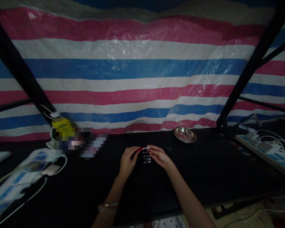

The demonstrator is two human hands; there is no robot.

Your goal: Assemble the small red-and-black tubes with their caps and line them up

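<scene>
Between my two hands, above the middle of the black table (142, 193), is a small red tube with a silvery end (142, 148). My left hand (128, 161) pinches its red end. At the silvery end are the closed fingertips of my right hand (158, 155). Several small clear pieces (146, 159) lie in a column on the table just below the tube, between the hands. A few more tiny clear pieces (169, 149) lie to the right of my right hand.
A round metal dish (185, 135) sits at the table's back edge. A yellow bottle (63, 126) and blurred items stand back left. Power strips with cables lie at the left (16, 182) and right (267, 152). Black frame bars slant up on both sides before a striped sheet (137, 69).
</scene>
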